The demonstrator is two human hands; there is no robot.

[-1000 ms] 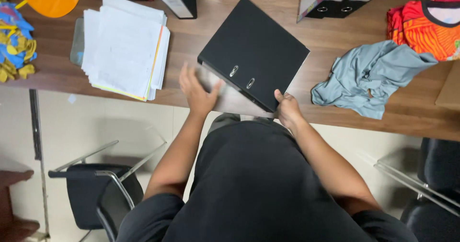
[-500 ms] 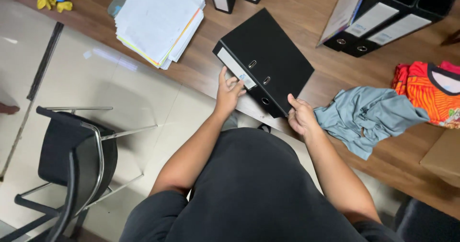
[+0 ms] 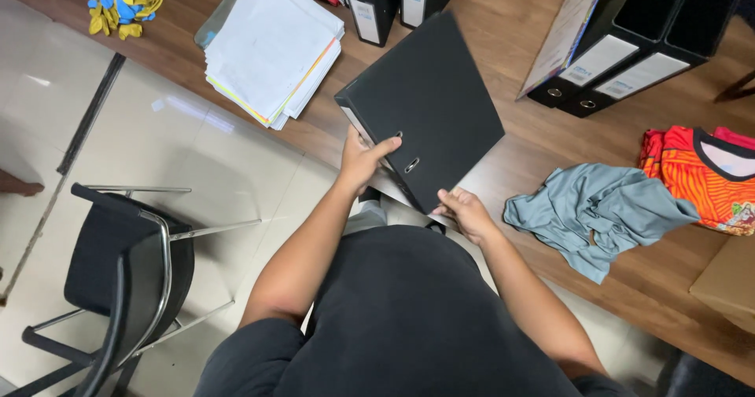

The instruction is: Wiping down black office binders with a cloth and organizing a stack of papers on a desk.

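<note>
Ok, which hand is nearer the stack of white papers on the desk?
Left. The left hand grips the black binder on its spine side, just below and right of the paper stack. The right hand holds the binder's lower corner, farther from the papers.

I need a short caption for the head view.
Both hands, left and right, grip a black binder at the desk edge.

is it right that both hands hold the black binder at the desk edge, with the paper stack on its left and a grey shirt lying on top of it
Not quite. In the head view the grey shirt lies on the desk to the right of the black binder, not on it. Left hand and right hand do hold it; the paper stack is left.
</note>
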